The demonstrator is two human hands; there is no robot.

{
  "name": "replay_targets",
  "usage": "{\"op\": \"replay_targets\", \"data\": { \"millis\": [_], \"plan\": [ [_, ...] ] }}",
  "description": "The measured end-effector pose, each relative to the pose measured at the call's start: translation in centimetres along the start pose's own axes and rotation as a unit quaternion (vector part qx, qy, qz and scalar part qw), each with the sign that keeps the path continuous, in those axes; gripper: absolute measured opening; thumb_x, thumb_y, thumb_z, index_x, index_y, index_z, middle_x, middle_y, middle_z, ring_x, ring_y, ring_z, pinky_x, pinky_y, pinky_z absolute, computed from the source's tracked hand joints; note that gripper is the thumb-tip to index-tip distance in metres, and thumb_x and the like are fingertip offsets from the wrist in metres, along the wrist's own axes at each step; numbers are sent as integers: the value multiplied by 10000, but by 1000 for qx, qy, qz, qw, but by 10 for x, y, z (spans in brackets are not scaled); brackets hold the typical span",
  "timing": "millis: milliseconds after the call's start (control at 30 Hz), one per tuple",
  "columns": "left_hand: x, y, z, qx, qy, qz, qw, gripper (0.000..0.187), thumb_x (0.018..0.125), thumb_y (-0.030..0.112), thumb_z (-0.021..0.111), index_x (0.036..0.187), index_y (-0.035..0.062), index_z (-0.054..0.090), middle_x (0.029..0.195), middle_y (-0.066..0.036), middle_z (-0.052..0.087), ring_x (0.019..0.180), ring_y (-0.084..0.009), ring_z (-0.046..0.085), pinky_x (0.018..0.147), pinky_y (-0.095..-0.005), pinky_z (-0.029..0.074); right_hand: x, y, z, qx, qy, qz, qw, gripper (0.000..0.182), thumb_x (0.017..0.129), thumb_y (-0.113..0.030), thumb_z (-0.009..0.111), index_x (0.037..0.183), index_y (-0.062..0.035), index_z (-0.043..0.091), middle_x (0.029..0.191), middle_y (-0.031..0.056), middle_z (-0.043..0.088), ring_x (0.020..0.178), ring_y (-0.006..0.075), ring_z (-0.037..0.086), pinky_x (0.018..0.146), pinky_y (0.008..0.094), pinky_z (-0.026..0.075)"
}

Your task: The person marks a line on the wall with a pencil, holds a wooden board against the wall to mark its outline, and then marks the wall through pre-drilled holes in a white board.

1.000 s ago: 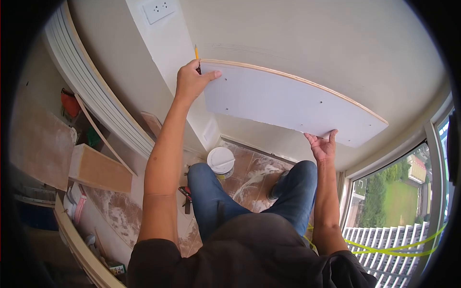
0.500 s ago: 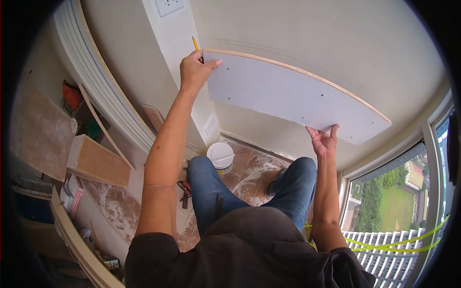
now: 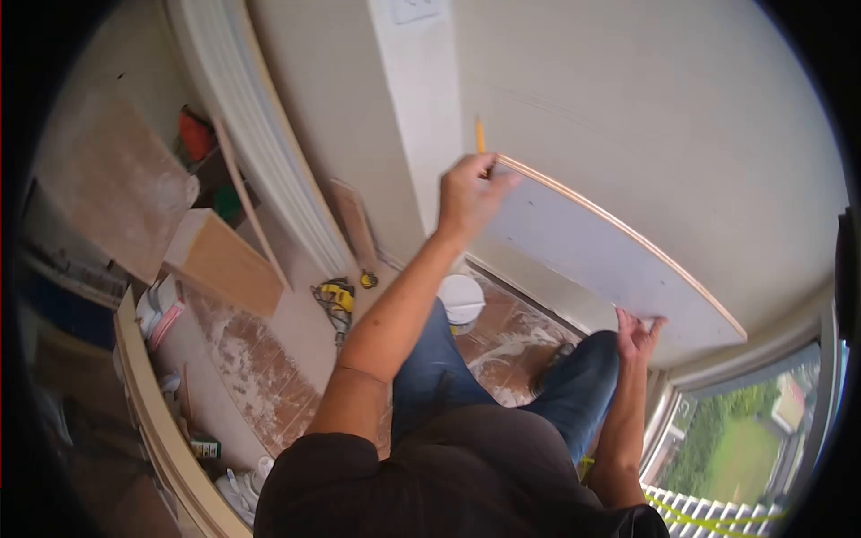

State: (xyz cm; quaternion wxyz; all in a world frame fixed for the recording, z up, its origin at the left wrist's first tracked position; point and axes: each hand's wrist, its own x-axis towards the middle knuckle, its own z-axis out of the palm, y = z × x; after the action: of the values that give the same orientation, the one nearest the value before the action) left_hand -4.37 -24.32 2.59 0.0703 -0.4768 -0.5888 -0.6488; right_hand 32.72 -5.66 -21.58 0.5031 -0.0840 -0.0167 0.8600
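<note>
A long plywood board [image 3: 587,242] with a pale laminated face and a few small holes is held up in front of the wall. My left hand [image 3: 468,202] grips its upper left corner, thumb across the face. From the same hand a yellow pencil [image 3: 480,136] sticks upward. Under the lower edge, toward the right end, my right hand [image 3: 639,336] clasps the board with its thumb on the face; the fingers behind it are partly hidden.
Faint pencil lines mark the wall [image 3: 628,108]. A white bucket [image 3: 461,300] stands on the dusty tiled floor [image 3: 242,377]. A yellow power tool [image 3: 335,300] lies left of my arm, near a wooden box [image 3: 229,264]. The window [image 3: 740,439] is at right.
The board has come down, away from the pencil lines on the wall, with both hands still on it. My view has swung left, bringing the yellow power tool into sight.
</note>
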Motion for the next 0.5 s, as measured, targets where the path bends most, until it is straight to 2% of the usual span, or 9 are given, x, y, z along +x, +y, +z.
{"op": "replay_targets", "data": {
  "millis": [33, 67, 100, 167, 300, 367, 500],
  "plan": [
    [-11, -10, 1, 24, 24, 19, 999, 329, 767, 169, 811, 1013, -7, 683, 874, -146, 675, 778, -256, 658, 722, -343, 536, 1, 0, -9, 37, 14, 16, 999, 905, 770, -474, 778, 1456, -39, 379, 1528, 152, 379, 1451, 356, 278, 1202, 565, 198],
    [-22, 1, -8, 83, 8, 17, 996, 388, 791, 167, 808, 1083, -46, 667, 944, -128, 680, 829, -191, 636, 750, -309, 524, 3, 1, -25, 7, -10, 7, 1000, 925, 769, -467, 776, 1473, -38, 355, 1543, 159, 356, 1458, 356, 269, 1205, 571, 190],
    [-33, 3, -11, 101, 15, 34, 994, 428, 798, 189, 798, 1122, -49, 650, 978, -168, 673, 855, -258, 649, 763, -334, 525, 9, -3, -47, -14, -28, 3, 999, 890, 809, -481, 741, 1473, -31, 354, 1555, 163, 339, 1451, 357, 287, 1187, 579, 233],
    [-51, 10, -18, 85, 43, 2, 995, 437, 819, 164, 774, 1176, -41, 628, 1043, -185, 669, 928, -303, 653, 796, -353, 530, 8, 1, -39, -24, -34, -29, 999, 889, 819, -465, 735, 1466, -1, 340, 1540, 181, 350, 1438, 362, 308, 1181, 581, 253],
    [-97, 11, -29, 112, 77, 0, 991, 453, 846, 127, 744, 1244, -29, 594, 1126, -200, 652, 1024, -304, 646, 839, -356, 537, 10, 1, -44, -26, -31, -14, 999, 930, 827, -462, 728, 1460, 59, 288, 1531, 220, 333, 1426, 370, 324, 1165, 592, 284],
    [-108, 15, -35, 134, 88, 0, 987, 462, 858, 107, 730, 1274, -23, 577, 1163, -201, 642, 1053, -296, 642, 853, -353, 540, 16, 0, -42, -39, -33, -4, 999, 931, 826, -464, 727, 1461, 56, 289, 1532, 217, 332, 1427, 370, 322, 1164, 588, 289],
    [-125, 12, -38, 101, 79, -70, 989, 479, 873, 92, 716, 1308, -20, 552, 1229, -199, 616, 1072, -281, 636, 842, -359, 547, 15, -3, -40, -58, -4, -5, 998, 920, 843, -485, 704, 1469, 45, 290, 1528, 216, 341, 1421, 369, 332, 1154, 580, 311]
  ]
}}
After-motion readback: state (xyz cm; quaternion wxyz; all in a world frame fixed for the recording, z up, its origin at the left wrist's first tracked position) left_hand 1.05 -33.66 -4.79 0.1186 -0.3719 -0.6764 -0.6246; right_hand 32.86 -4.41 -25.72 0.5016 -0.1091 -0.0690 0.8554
